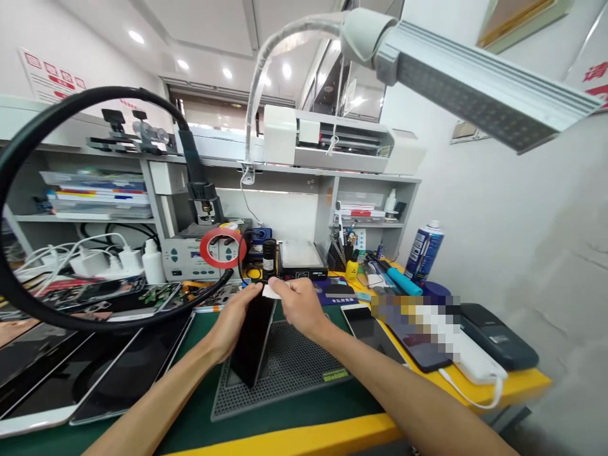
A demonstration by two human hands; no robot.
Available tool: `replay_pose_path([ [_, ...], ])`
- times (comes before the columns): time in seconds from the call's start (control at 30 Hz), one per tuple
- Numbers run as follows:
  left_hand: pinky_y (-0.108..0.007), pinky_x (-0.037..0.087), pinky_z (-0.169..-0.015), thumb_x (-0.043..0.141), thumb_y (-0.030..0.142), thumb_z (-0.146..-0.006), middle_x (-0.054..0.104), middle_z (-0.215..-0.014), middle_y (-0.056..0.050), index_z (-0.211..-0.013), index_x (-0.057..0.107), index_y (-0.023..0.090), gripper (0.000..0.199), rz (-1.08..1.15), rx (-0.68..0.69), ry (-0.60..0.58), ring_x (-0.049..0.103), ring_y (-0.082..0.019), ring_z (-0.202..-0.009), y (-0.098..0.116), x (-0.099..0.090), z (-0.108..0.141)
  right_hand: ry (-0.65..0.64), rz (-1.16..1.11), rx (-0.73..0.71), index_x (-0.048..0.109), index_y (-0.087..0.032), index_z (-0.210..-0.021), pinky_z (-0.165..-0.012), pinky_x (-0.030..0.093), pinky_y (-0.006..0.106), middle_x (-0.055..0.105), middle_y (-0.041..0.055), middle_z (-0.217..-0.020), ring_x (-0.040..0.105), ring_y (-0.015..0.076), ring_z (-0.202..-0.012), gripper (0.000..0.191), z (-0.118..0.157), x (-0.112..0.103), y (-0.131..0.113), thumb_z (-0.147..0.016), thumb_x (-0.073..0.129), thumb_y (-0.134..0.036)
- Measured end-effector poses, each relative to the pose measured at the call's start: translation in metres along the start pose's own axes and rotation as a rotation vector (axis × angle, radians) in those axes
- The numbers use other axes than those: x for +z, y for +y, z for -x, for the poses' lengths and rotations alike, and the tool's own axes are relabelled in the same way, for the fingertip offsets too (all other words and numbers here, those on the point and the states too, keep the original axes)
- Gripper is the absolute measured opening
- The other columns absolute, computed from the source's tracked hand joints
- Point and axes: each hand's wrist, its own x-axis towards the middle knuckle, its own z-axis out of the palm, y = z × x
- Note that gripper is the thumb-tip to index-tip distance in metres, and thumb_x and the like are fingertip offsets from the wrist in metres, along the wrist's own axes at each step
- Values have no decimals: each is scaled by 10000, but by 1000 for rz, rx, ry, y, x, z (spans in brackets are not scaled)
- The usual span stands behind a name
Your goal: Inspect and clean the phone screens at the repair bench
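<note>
My left hand [232, 321] is closed along the left edge of a dark-screened phone or small tablet [253, 345]. It stands tilted on edge, its lower corner over a grey perforated mat [304, 362]. At the device's top edge my right hand [303, 306] pinches a small white piece [272, 292], thumb on top. Whether that piece is paper, cloth or a thin tool I cannot make out. Just right of the right hand a white-framed phone [365, 326] lies flat.
Several dark tablets [137, 361] lie at the left under a thick black hose loop [9, 190]. A lamp [475, 82] hangs overhead. On the right are a white power strip [479, 362], a black case [498, 335] and a blue spray can [424, 252]. The table's yellow edge [285, 441] is in front.
</note>
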Motion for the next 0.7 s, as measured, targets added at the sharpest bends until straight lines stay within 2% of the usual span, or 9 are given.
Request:
replay_pose_path([
  [0.17,-354,415,-1044,787,400,-684,713,-1162,-86,-966,722,187,359,-36,9,138,530,-304,-1291,-3,-1,2,-127,-68,73,396,-188,-454,-409,263,220,375,-33,-336,364,71,-328,594,-7,-10,0,-868,571,-576],
  [0.23,-330,434,-1007,795,352,-675,723,-1115,-73,-948,716,214,315,-47,31,178,538,-293,-1287,-5,-2,2,-202,-90,97,402,-192,-472,-385,261,217,360,-44,-335,372,78,-310,573,-11,-15,0,-839,609,-580],
  [0.3,-317,449,-959,782,332,-683,728,-1052,-65,-922,709,224,273,-74,71,168,562,-291,-1244,-5,-2,4,-272,-101,112,410,-192,-486,-370,258,212,333,-58,-344,375,78,-305,555,-13,-21,-2,-816,637,-576],
  [0.43,-310,458,-837,715,374,-743,702,-933,-49,-853,675,192,217,-187,115,-1,611,-269,-1025,5,3,13,-379,-81,141,448,-176,-499,-372,292,204,318,-64,-365,396,76,-321,565,-16,-32,-7,-782,666,-614],
  [0.5,-294,447,-791,695,399,-767,679,-887,-36,-822,651,186,224,-234,104,-93,604,-242,-941,13,6,18,-413,-45,158,492,-162,-524,-364,308,205,362,-54,-397,403,76,-338,569,-17,-36,-9,-780,664,-641],
  [0.6,-274,432,-775,675,416,-803,653,-882,-17,-850,635,188,237,-249,60,-230,589,-203,-887,20,9,22,-432,39,157,544,-142,-564,-362,336,205,465,-23,-470,418,72,-384,582,-19,-41,-10,-799,642,-665],
  [0.7,-261,426,-784,658,405,-834,644,-917,-5,-923,634,179,244,-186,-11,-322,584,-162,-856,18,11,21,-404,150,117,535,-134,-547,-384,354,195,484,-17,-474,420,63,-402,614,-20,-43,-9,-817,622,-678],
])
